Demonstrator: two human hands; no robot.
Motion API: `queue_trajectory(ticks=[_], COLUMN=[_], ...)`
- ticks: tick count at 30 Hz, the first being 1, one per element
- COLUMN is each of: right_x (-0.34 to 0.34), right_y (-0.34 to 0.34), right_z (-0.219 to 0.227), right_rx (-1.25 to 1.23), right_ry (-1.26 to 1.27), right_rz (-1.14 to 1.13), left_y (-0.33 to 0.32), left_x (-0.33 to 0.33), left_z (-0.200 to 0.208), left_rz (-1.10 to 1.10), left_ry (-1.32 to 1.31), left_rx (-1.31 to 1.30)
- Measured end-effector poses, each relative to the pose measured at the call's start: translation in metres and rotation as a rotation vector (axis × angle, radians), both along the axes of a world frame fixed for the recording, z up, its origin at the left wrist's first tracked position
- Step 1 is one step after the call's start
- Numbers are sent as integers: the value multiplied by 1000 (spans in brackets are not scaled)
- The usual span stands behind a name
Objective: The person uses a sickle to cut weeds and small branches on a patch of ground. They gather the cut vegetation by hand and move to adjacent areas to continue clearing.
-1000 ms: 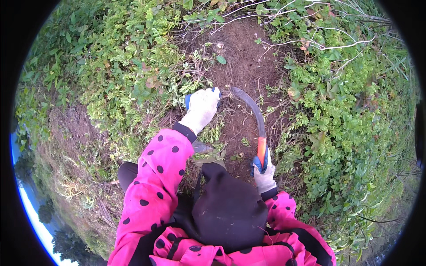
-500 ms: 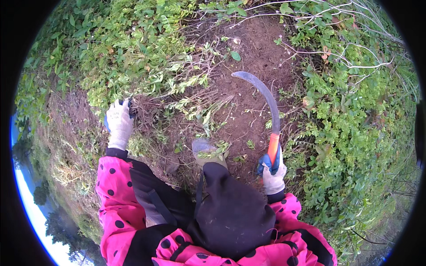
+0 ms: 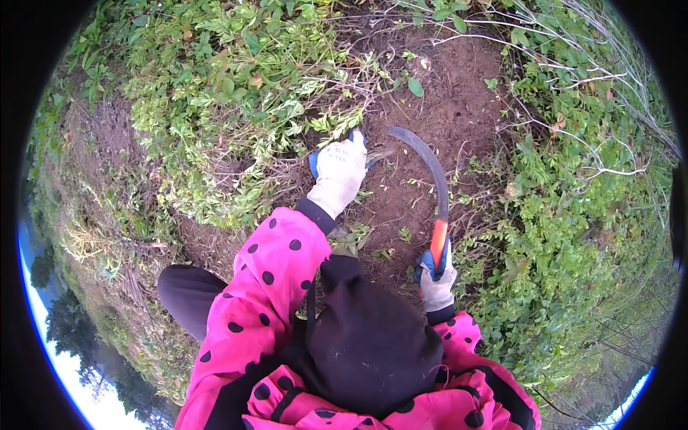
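Note:
My right hand (image 3: 437, 283), in a white and blue work glove, is wrapped round the orange handle of a sickle (image 3: 436, 175). The sickle's long curved grey blade points away from me, its tip bending left over bare soil. My left hand (image 3: 338, 170), gloved alike, is closed round the stem ends of cut leafy plants (image 3: 269, 168) in front of me. Its palm side is hidden, but stems stick out on both sides of the glove. The sickle's tip is a little to the right of the left hand, apart from it.
A strip of brown soil (image 3: 466, 79) runs away from me. Low green plants (image 3: 552, 236) grow thickly along the right, with dry pale branches (image 3: 609, 168) at the far right. More leafy growth (image 3: 215, 64) covers the far left. My bent knee (image 3: 188, 294) is at the left.
My left hand has moved right from the left edge of the cut plants to their stem ends. The right hand holds the sickle in nearly the same place. A knee has come into view.

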State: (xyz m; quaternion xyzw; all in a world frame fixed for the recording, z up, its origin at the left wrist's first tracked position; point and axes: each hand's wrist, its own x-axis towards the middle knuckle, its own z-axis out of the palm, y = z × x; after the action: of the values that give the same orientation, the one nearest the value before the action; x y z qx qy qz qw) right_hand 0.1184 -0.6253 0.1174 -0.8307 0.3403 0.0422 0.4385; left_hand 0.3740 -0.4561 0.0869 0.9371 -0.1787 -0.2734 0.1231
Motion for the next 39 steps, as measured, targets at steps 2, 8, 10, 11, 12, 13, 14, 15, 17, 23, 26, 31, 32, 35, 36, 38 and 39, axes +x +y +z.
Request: queue_trajectory(ticks=[2, 8, 10, 11, 12, 13, 14, 15, 17, 23, 26, 31, 32, 35, 36, 38, 39], right_x=[-4, -67, -46, -26, 12, 21, 39, 57, 88, 131, 138, 142, 146, 130, 109, 63, 40], right_y=[6, 2, 0, 3, 12, 6, 6, 12, 15, 16, 26, 23, 15, 21, 26, 34, 29], right_z=[-4, 45, 47, 56, 72, 62, 57, 59, 57, 21, 20, 23, 9, -7, -7, -5, -11], right_rx=[96, -154, 76, -71, 242, 203, 170, 259, 261, 190, 280, 102, 72, 14, 84, 163, 318], right_ry=[39, 235, 257, 232, 233, 154, 72, -54, -158, -193, -268, -205, -237, -130, -95, -64, -82], right_rz=[-32, 319, 155, 211, -60, -51, -45, -160, -164, -108, -108, 55, 112, 39, 21, -87, -115], left_y=[12, 110, 184, 195, 208, 203, 195, 190, 174, 46, 4, -1, 0, 10, 16, 45, 71], left_x=[-4, -10, 1, 10, 13, 27, 42, 51, 61, 44, 71, 120, 126, 128, 127, 119, 112], left_z=[-2, -3, -21, -15, -12, 2, 19, 25, 41, 74, 45, 19, 16, 17, 18, 22, 27], left_rz=[-56, 69, 246, 329, 290, 372, 449, 573, 629, -129, -310, -138, -158, -234, -254, -218, -173], left_ry=[-159, -79, -53, -109, -382, -370, -362, -350, -396, -700, -802, -278, -278, -315, -320, -369, -343], left_rx=[-170, -151, -71, -83, -127, -228, -326, -336, -415, -364, -47, 36, -41, -156, -197, -157, -95])
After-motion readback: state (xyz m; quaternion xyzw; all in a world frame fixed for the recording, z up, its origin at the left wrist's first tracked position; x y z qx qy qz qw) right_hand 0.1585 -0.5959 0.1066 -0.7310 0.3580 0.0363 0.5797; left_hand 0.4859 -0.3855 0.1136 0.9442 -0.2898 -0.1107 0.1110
